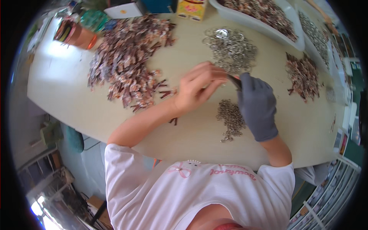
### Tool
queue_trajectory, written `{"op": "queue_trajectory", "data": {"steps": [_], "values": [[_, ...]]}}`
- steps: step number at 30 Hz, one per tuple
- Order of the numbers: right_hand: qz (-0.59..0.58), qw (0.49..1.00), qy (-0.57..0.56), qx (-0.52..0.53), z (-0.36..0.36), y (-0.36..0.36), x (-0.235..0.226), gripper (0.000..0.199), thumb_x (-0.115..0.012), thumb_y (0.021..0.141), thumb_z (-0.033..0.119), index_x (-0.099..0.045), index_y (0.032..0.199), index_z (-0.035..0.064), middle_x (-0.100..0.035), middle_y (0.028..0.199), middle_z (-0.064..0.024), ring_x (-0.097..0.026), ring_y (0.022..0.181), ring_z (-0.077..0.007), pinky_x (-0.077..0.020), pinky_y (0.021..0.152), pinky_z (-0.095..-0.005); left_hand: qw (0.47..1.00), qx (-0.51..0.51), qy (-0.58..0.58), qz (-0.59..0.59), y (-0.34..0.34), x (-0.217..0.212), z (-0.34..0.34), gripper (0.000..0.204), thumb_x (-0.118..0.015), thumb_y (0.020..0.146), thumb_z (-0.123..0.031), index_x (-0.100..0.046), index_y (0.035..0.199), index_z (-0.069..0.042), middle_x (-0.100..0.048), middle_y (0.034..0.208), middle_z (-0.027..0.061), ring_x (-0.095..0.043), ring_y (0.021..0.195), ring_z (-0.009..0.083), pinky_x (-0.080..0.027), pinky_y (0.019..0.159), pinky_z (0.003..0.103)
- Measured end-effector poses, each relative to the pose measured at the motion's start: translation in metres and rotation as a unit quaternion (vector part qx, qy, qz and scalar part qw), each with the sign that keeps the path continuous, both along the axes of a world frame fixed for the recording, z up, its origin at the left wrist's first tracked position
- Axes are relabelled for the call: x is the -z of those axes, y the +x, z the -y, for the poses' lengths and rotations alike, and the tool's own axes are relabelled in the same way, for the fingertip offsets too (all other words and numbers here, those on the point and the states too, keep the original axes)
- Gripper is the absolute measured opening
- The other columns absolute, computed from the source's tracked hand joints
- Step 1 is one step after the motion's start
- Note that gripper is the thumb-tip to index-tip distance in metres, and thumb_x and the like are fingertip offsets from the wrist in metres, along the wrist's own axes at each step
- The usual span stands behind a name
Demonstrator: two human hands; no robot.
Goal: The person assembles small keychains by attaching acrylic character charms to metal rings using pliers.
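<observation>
My left hand (pixel 199 85) is bare and closed in a pinch over the middle of the table. Its fingertips meet the tip of a dark, slim tool (pixel 234 82) that looks like pliers. What they pinch is too small and blurred to make out. My right hand (pixel 257 107) wears a grey glove and is wrapped round that tool. Just beyond both hands lies a heap of silver rings (pixel 232 48). Nearer to me, beside the gloved hand, is a pile of small metal clasps or chain pieces (pixel 230 117).
A large heap of brown patterned fabric pieces (pixel 130 61) covers the left of the table (pixel 184 138); a smaller pile (pixel 303 76) lies at right. White tubs (pixel 245 21) of similar pieces stand at the far right. An orange-brown jar (pixel 76 34) and a yellow box (pixel 191 8) stand at the back.
</observation>
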State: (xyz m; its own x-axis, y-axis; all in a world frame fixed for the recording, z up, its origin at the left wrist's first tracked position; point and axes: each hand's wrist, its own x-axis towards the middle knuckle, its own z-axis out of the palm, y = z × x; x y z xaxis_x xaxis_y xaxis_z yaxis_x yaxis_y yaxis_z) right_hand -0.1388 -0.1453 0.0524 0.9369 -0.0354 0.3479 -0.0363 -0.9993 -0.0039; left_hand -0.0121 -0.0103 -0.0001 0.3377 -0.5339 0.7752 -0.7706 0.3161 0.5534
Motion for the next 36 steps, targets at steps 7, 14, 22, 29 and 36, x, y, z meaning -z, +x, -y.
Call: {"op": "queue_trajectory", "data": {"steps": [7,14,22,29,36], "values": [[-0.012,0.969,0.03,0.246,0.091,-0.048,-0.008,0.018,-0.055,0.093,0.022,-0.054,0.103,0.006,-0.064,0.083,-0.0167,-0.063,0.078,-0.0372,-0.0472,0.068,-0.0477,0.878,0.062,0.473,0.045,0.056,-0.065,-0.053,0.043,-0.073,0.079,-0.016,-0.057,0.115,-0.002,-0.059,0.112,0.0097,-0.054,0.106,0.028,-0.042,0.093,0.04],[-0.02,0.954,0.145,0.261,0.19,-0.107,0.014,0.034,-0.062,0.089,0.014,-0.053,0.122,0.0067,-0.059,0.107,-0.0086,-0.057,0.098,-0.0211,-0.0469,0.082,-0.0338,0.832,-0.024,0.54,0.124,0.032,-0.051,-0.09,0.034,-0.074,0.074,-0.014,-0.058,0.103,-0.004,-0.055,0.099,0.0076,-0.05,0.102,0.0264,-0.042,0.089,0.04],[-0.007,0.957,0.201,0.209,0.137,-0.106,0.031,0.021,-0.065,0.086,0.014,-0.06,0.101,0.0014,-0.057,0.093,-0.0158,-0.057,0.088,-0.0359,-0.0454,0.076,-0.0403,0.846,-0.036,0.521,0.11,0.019,-0.046,-0.087,0.024,-0.067,0.071,0.001,-0.055,0.091,-0.002,-0.051,0.096,0.011,-0.049,0.097,0.0299,-0.041,0.087,0.04],[-0.066,0.932,0.284,0.213,0.129,-0.109,0.03,0.024,-0.069,0.082,0.016,-0.061,0.097,-0.0005,-0.058,0.095,-0.0145,-0.057,0.088,-0.0348,-0.0455,0.077,-0.0412,0.841,-0.005,0.528,0.122,0.024,-0.049,-0.075,0.018,-0.059,0.076,0.006,-0.051,0.091,-0.001,-0.055,0.086,0.0143,-0.051,0.089,0.0348,-0.04,0.088,0.042],[-0.014,0.979,0.165,0.119,0.138,-0.104,0.052,0.025,-0.072,0.08,0.017,-0.061,0.094,-0.0008,-0.061,0.09,-0.0115,-0.058,0.084,-0.031,-0.0454,0.075,-0.039,0.814,0.233,0.286,-0.448,0.001,-0.024,-0.026,0.006,-0.051,0.096,0.0,-0.046,0.098,-0.001,-0.059,0.084,0.0071,-0.06,0.08,0.013,-0.05,0.071,0.027]]}}
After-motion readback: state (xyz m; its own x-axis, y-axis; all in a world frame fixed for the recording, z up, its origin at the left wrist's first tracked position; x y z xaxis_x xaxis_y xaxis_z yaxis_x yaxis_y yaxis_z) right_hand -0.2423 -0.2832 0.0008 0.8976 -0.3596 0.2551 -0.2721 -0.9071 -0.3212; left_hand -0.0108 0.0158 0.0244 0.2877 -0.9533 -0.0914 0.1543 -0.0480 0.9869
